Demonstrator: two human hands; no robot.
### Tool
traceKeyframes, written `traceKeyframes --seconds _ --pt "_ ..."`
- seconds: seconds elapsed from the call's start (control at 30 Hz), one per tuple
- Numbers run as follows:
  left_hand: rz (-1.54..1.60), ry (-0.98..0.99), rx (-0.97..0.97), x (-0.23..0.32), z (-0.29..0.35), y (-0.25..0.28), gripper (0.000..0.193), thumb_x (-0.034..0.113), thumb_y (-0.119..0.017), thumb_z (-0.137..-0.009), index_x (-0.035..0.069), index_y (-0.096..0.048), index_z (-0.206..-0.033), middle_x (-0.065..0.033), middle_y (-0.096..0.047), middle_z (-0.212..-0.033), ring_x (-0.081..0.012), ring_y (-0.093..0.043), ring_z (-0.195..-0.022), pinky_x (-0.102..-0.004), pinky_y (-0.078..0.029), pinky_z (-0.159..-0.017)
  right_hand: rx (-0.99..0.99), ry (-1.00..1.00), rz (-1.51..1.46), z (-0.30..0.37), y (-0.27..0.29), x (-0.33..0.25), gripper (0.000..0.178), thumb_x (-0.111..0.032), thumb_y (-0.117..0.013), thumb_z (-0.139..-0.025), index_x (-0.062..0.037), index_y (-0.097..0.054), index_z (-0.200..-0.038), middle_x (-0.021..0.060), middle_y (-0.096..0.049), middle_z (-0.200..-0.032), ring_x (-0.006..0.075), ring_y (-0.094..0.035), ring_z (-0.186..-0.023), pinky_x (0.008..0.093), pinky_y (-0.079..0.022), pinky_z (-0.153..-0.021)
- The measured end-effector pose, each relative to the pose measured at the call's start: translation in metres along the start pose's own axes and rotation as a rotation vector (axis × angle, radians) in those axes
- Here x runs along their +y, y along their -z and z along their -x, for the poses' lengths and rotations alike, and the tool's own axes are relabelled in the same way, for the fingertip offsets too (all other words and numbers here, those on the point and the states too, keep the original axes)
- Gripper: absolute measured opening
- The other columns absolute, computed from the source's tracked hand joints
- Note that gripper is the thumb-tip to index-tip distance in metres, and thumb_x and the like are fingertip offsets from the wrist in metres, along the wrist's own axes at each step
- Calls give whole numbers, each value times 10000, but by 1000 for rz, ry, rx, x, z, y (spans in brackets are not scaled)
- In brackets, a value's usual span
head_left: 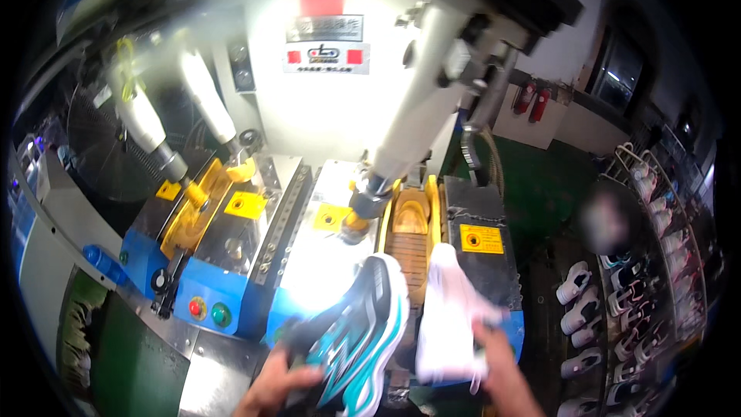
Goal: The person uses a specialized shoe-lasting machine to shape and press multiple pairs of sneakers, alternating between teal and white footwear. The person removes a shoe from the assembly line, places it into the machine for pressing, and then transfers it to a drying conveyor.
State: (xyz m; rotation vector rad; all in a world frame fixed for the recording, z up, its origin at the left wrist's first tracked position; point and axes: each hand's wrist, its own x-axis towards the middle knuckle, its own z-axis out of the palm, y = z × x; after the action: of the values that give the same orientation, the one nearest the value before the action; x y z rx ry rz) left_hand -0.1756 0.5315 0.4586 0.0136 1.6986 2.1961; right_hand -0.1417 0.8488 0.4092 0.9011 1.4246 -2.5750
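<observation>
Our left hand (278, 381) has its grip round a dark, teal-striped sneaker (363, 324). Our right hand (499, 355) grips a pale pink shoe (448, 324), both shoes near the front of the yellow mould (407, 253)

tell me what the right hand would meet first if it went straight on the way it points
The pale pink shoe in the right hand comes first; past it, probably the yellow mold, though depth is unclear.

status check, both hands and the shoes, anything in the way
Left hand gripping dark-and-teal shoe. Right hand gripping pale pink shoe. White machine arm slants down beyond shoes, tip left of yellow cradle.
</observation>
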Motion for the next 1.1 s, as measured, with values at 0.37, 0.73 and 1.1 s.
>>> traceKeyframes --seconds 0.37,0.73,1.1 --pt "218 240 1062 -170 237 127 420 207 -521 -902 -23 -507 -1253 -150 -530 -1230 -271 -502 -1130 -355 -409 -949 539 728 1295 -245 -85 29 605 -285 -666 -763 160 -430 -1098 360 -571 -993 462 -582 -927 470 -472 -837" --pt "566 649 933 -121 196 137 372 300 -515 -927 116 -533 -1250 -67 -593 -1115 -211 -571 -989 -311 -508 -787 413 652 1300 -226 -92 26 665 -265 -663 -778 70 -363 -1268 302 -559 -1087 430 -549 -1023 454 -440 -900" --pt "575 501 635 -160 159 194 423 160 -580 -864 -27 -491 -1233 -135 -589 -1092 -266 -591 -977 -363 -501 -827 -101 1271 1340 -60 -205 77 605 -259 -666 -776 65 -455 -1241 239 -568 -1124 402 -556 -1025 452 -442 -912"
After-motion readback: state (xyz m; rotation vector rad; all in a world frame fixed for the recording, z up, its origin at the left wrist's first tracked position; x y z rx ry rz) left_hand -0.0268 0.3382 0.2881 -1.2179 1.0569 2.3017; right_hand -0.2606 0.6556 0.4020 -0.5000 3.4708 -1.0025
